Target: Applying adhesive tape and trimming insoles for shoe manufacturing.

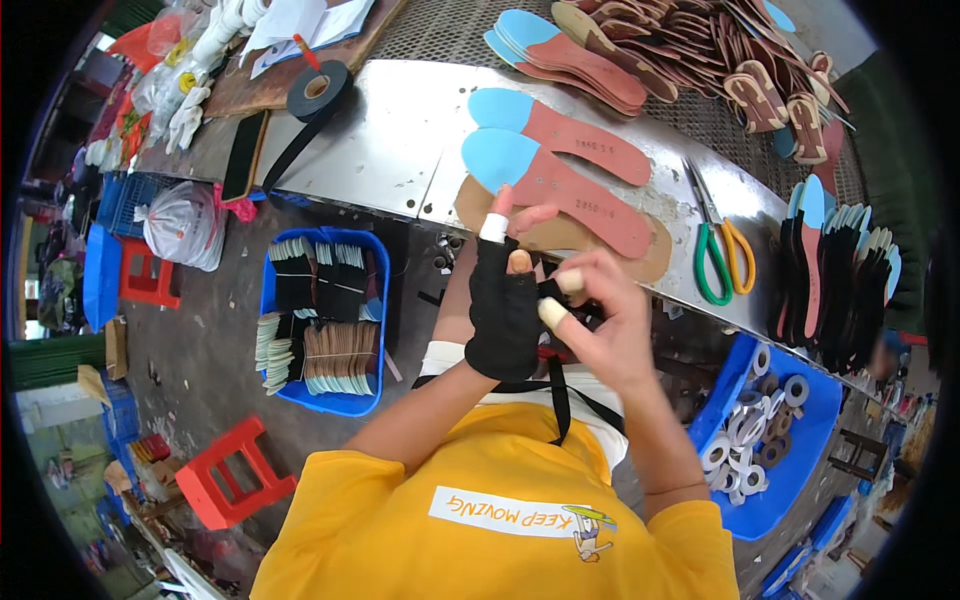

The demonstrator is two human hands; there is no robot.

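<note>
My left hand (pixel 505 310), in a black fingerless glove with white tape round one finger, is held over the table's front edge. Its fingers are stretched out, and one fingertip overlaps the nearer insole (pixel 590 210), which is red with a light blue toe end. Close to the glove's right side, my right hand (pixel 605 315) has pale covers on thumb and forefinger. These two pinch a small piece of black material (pixel 550 290); whether it belongs to the glove is unclear. Behind the nearer insole lies a second insole (pixel 590 146), and a tan insole shape (pixel 655 255) shows beneath.
Scissors (pixel 712 240) with green and yellow handles lie right of the insoles. Insole stacks (pixel 565 55) fill the back. A black tape roll (pixel 318 88) and a phone (pixel 244 155) sit left. Below stand a blue crate (pixel 325 402) of insoles and a blue bin (pixel 800 440) of rolls.
</note>
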